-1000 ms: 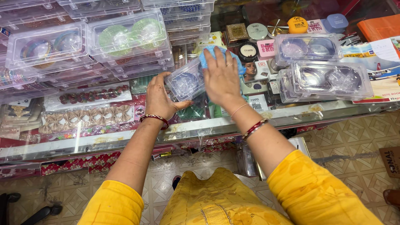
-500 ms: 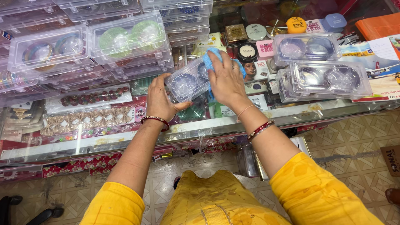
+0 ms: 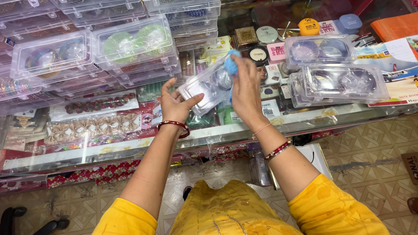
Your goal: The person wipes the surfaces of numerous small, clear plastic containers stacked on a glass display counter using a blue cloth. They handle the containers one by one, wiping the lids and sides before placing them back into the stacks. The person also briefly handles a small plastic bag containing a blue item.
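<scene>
Compared with a moment ago, we are tilting the clear plastic box (image 3: 204, 89) more steeply, and the blue cloth (image 3: 230, 63) is now sitting at its upper end. Our left hand (image 3: 174, 104) is gripping the lower end, thumb on top. Our right hand (image 3: 246, 89) is pressing the cloth on it, above the glass surface (image 3: 130, 146).

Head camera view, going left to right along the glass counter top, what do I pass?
Clear box of multicoloured bangles → clear box of green bangles → left hand → clear box in the hands → right hand with blue cloth → stacked clear boxes → orange book.
</scene>
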